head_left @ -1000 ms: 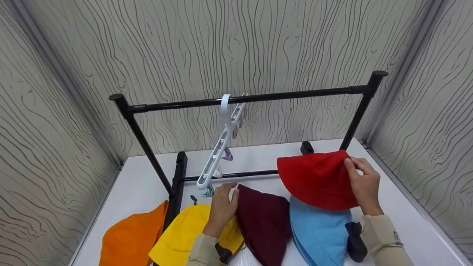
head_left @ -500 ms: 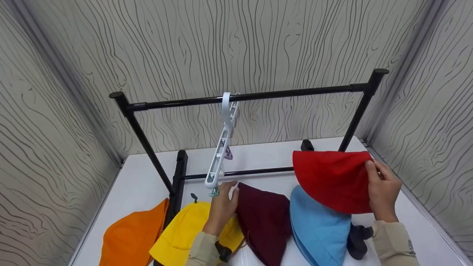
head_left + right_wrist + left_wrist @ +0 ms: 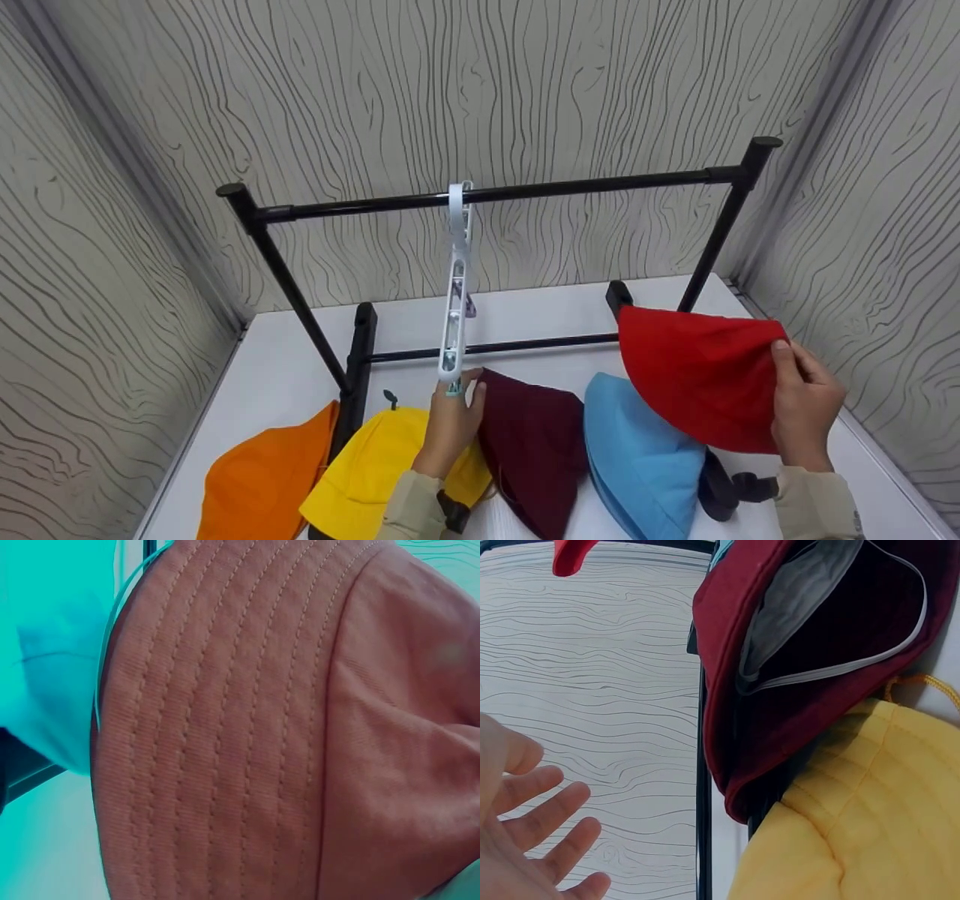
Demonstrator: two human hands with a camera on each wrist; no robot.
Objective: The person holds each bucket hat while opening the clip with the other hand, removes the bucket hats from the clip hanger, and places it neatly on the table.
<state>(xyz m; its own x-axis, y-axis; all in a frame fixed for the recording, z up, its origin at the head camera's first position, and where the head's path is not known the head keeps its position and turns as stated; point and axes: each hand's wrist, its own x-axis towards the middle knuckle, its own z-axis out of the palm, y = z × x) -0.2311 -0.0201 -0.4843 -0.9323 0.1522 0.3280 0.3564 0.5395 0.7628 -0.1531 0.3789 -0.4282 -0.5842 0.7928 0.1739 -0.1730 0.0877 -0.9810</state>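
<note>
My right hand (image 3: 810, 401) pinches a red bucket hat (image 3: 697, 379) at its right edge and holds it up over the right side of the table. In the right wrist view the hat's stitched brim (image 3: 217, 735) fills most of the picture, and the fingers do not show. My left hand (image 3: 451, 427) has its fingers loosely spread and empty, as the left wrist view shows. It is below the near end of a pale clip hanger (image 3: 458, 255), beside a maroon hat (image 3: 532, 450) and above a yellow hat (image 3: 375, 469). The hanger hooks over a black bar.
A black rack (image 3: 585, 186) spans the white table (image 3: 292, 352). An orange hat (image 3: 266, 480) lies at the left, and a light blue hat (image 3: 645, 461) lies right of the maroon one. Patterned walls (image 3: 540, 90) enclose the back and sides.
The right hand has carried the red hat to the right and slightly downward. The hanger has swung until its near end is in front of the left hand, which stays nearly still.
</note>
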